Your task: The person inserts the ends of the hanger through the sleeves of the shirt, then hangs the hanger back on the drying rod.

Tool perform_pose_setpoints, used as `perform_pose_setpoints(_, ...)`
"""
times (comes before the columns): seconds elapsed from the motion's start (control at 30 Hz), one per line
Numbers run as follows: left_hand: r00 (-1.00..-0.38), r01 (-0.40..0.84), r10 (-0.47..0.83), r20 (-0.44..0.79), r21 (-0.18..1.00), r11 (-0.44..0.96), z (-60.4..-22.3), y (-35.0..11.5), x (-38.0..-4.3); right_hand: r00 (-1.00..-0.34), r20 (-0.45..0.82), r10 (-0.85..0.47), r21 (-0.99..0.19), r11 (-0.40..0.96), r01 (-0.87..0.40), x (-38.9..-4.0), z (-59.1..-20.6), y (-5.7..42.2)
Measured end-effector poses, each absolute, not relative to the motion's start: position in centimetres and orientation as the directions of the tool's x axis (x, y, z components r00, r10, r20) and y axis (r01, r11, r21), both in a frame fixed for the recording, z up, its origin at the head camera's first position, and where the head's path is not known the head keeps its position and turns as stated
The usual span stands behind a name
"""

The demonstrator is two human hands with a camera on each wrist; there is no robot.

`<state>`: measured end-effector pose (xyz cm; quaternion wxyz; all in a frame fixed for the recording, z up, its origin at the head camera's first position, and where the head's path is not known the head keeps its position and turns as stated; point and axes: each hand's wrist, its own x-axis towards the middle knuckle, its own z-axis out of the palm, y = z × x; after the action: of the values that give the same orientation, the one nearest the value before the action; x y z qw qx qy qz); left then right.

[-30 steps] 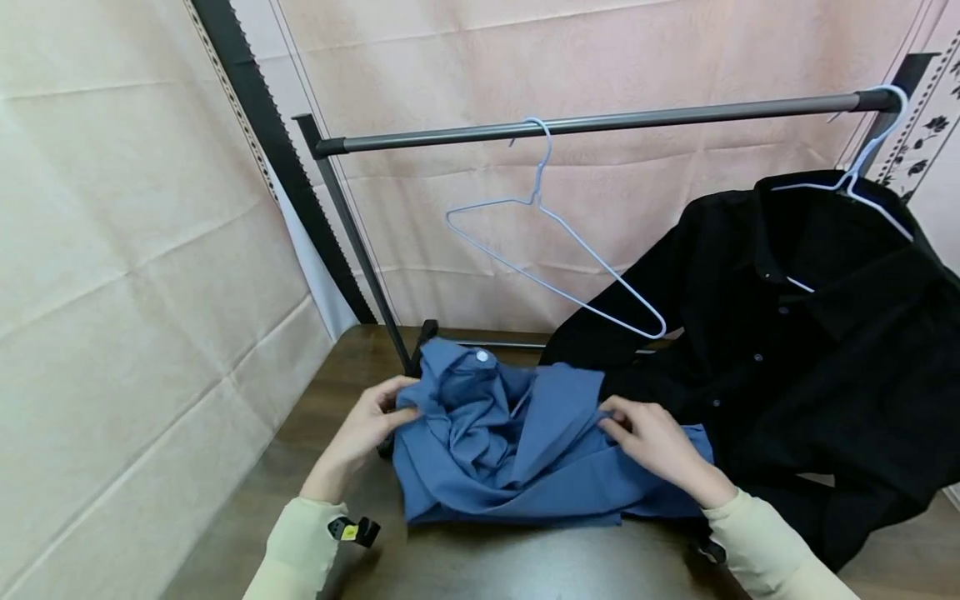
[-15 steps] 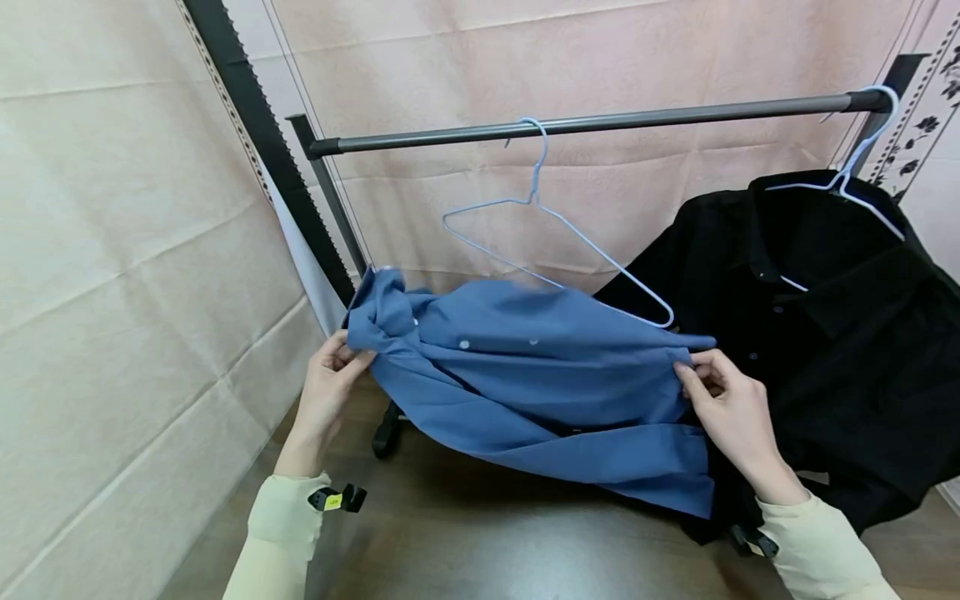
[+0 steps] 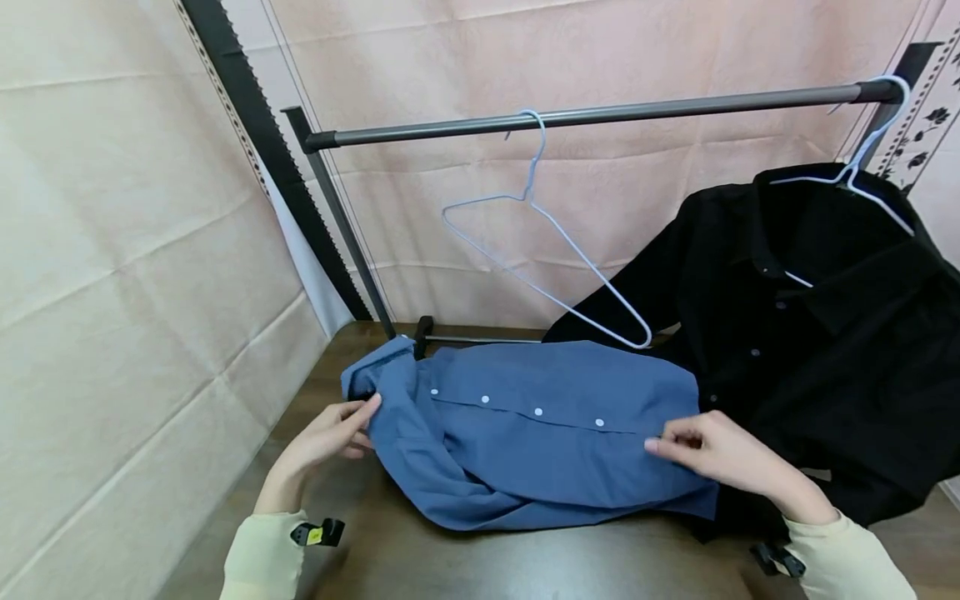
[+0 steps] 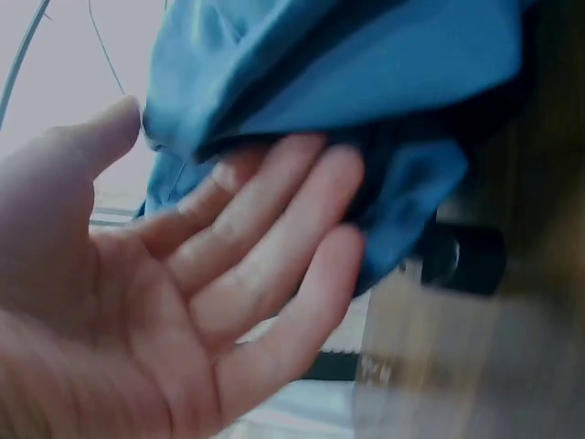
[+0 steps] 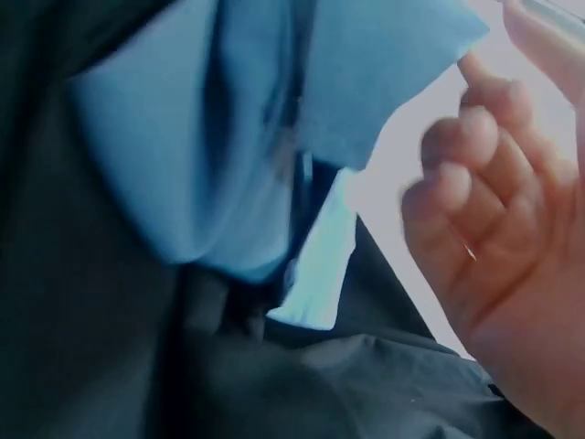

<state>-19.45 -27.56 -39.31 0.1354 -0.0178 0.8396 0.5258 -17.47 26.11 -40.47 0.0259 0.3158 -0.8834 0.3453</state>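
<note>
A blue button-up shirt lies on the brown table, its row of pale buttons facing up and its folded collar end at the left. My left hand is at that end, thumb against the cloth. In the left wrist view, the fairly straight fingers reach under a fold. Over the shirt's right part is my right hand, fingers loosely bent. The right wrist view shows this hand beside the blue cloth, with no fabric visibly gripped.
An unclothed light-blue hanger hangs from the grey rail behind the shirt. At the right, a black shirt hangs on another hanger, its lower part reaching the table. Pale curtains enclose the left and back.
The bunched blue shirt was lifted and stretched sideways between both hands, then lowered flat onto the table. Its buttons now face up, and my right hand has loosened from the cloth.
</note>
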Motion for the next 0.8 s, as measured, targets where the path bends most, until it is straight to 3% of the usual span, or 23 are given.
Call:
perform_pose_setpoints(0.17, -0.978, -0.201, -0.068, -0.197, 0.806, 0.556, -38.7, -27.9, -19.4, -0.870, 0.343, -0.353, -0.528, 0.694, -0.490, -20.2, -39.9, 25.3)
perform_pose_setpoints(0.33, -0.982, -0.186, -0.113, -0.148, 0.766, 0.616, -39.3, -26.2, -19.9, -0.900, 0.198, -0.388, -0.462, 0.773, -0.435, -22.3, -41.4, 24.3)
perform_pose_setpoints(0.47, -0.996, -0.088, -0.035, -0.082, 0.841, 0.533, -40.7, -24.3, -20.1, -0.879, 0.124, -0.460, -0.433, 0.772, -0.465, -22.4, -43.1, 23.4)
perform_pose_setpoints(0.67, -0.998, 0.044, -0.030, 0.053, 0.967, 0.252, -40.8, -23.5, -20.4, -0.870, 0.235, -0.433, -0.407, 0.769, -0.493, -21.8, -43.8, 21.9)
perform_pose_setpoints(0.8, -0.982, 0.173, -0.041, 0.184, 0.965, 0.199, -38.6, -22.6, -21.1, -0.862, 0.277, -0.425, -0.453, 0.733, -0.507, -20.6, -42.5, 22.0)
